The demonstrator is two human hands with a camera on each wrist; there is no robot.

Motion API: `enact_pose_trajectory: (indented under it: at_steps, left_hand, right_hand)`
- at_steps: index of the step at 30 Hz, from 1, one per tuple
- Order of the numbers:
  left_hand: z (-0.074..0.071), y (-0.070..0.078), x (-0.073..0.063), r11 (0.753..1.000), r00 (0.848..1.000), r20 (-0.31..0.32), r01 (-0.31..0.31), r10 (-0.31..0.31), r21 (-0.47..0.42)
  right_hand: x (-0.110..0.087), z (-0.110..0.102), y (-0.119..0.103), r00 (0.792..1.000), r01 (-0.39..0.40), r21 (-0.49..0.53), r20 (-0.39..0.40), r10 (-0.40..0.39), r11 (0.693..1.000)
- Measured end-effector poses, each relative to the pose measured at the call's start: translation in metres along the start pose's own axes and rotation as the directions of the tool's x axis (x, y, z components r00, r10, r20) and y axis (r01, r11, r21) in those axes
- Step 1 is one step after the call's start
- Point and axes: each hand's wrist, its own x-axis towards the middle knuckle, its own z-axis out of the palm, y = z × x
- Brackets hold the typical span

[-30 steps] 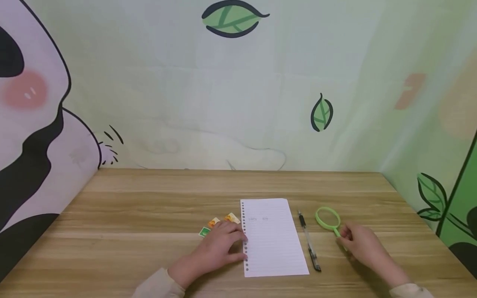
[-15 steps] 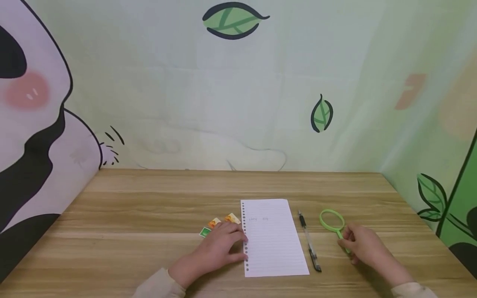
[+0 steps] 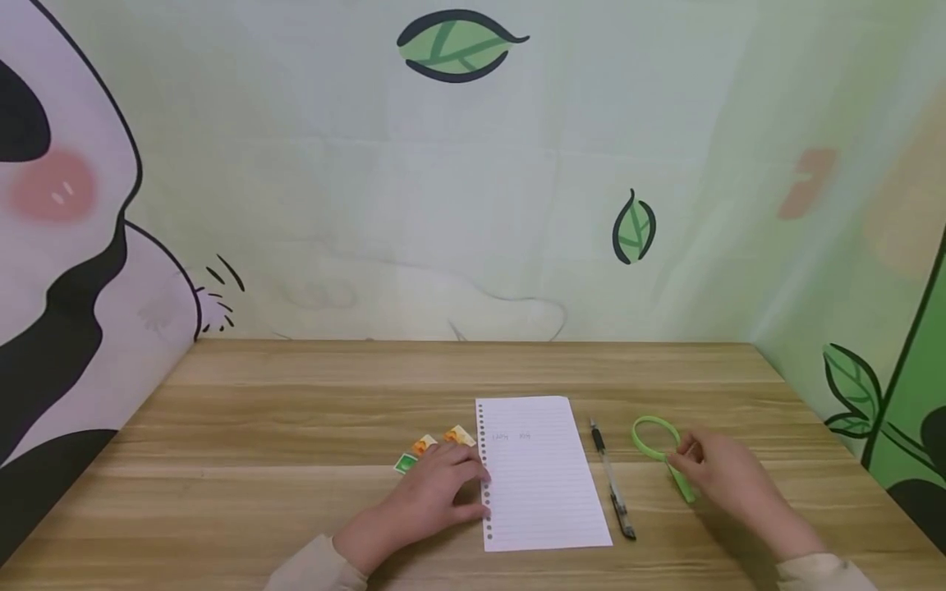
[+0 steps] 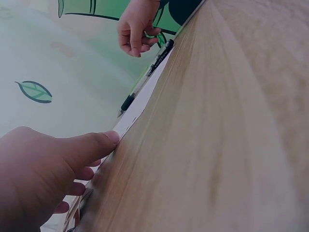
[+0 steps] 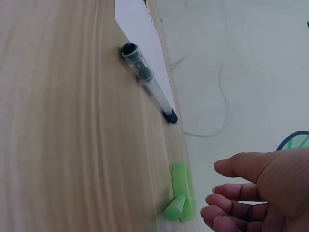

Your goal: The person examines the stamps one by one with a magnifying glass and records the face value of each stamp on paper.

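Observation:
My left hand (image 3: 436, 486) rests on the table, its thumb and fingertips touching the punched left edge of a lined sheet of paper (image 3: 550, 501) with faint writing near the top. Just above a green magnifying glass (image 3: 681, 486) hovers my right hand (image 3: 727, 476). The right wrist view shows the magnifying glass (image 5: 179, 186) lying on the wood, apart from the loosely bent fingers (image 5: 241, 164), which hold nothing. Between the paper and the magnifying glass lies a black-and-clear pen (image 3: 610, 484). A green card (image 3: 405, 463) and orange cards (image 3: 460, 435) are partly hidden behind my left hand.
The wooden table (image 3: 222, 492) meets a pale wall (image 3: 332, 205) at the back, printed with leaves. A panda figure (image 3: 74, 271) is printed on the left side, and green plant shapes (image 3: 853, 390) on the right.
The magnifying glass has shifted slightly to the right. My right hand has let go of its handle and lifted a little off it. The left hand stays in place.

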Motion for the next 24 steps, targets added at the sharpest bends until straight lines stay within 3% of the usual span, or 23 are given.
enact_pose_trajectory:
  at_steps: [8, 15, 24]
  left_hand:
    - [0.002, -0.003, 0.000, 1.000, 1.000, -0.004, -0.005, 0.005, 0.002]
    - [0.003, -0.004, 0.000, 1.000, 1.000, -0.012, -0.009, 0.009, 0.005]
    - [0.003, -0.004, 0.000, 1.000, 1.000, -0.002, -0.004, 0.004, 0.008]
  right_hand:
    - [0.004, 0.011, -0.016, 0.982, 0.181, 0.055, -0.058, -0.178, 0.982]
    - [0.009, 0.022, -0.025, 0.959, 0.281, 0.101, -0.056, -0.277, 0.954]
    - [0.018, 0.034, -0.033, 0.927, 0.364, 0.169, 0.035, -0.375, 0.916]
